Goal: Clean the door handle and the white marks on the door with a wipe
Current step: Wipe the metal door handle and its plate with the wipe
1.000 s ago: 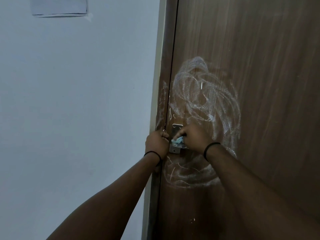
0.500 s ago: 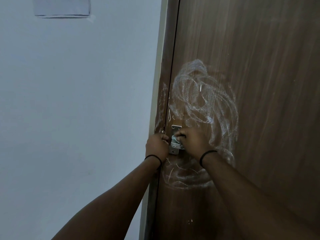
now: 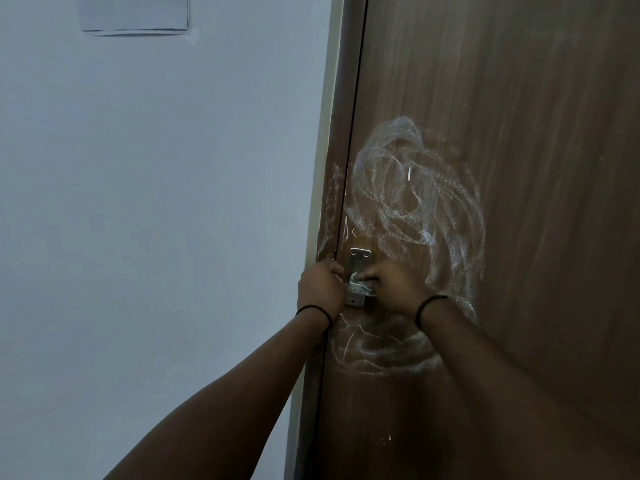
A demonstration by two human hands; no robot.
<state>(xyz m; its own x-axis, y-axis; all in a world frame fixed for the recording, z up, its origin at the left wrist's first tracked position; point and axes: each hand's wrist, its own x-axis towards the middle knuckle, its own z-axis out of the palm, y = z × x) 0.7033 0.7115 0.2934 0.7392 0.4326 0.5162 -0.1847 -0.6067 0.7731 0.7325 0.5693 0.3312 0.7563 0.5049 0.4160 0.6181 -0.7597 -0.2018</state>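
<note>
A brown wooden door (image 3: pixel 519 133) fills the right side of the view. White chalky swirls (image 3: pixel 415 195) cover it above the metal handle plate (image 3: pixel 359 258), and more white marks (image 3: pixel 381 351) lie below. My right hand (image 3: pixel 394 289) presses a pale bluish wipe (image 3: pixel 362 287) against the handle, which the hand and wipe mostly hide. My left hand (image 3: pixel 320 289) is closed on the door's edge just left of the plate. Each wrist wears a black band.
The brown door frame (image 3: pixel 332 202) carries white smears beside the gap. A pale wall (image 3: pixel 156 220) takes up the left half, with a sheet of paper (image 3: pixel 135 15) stuck near the top.
My right hand has shifted slightly with the wipe across the handle, and the wipe shows less between my fingers. My left hand stays on the door's edge. The view drifted a little.
</note>
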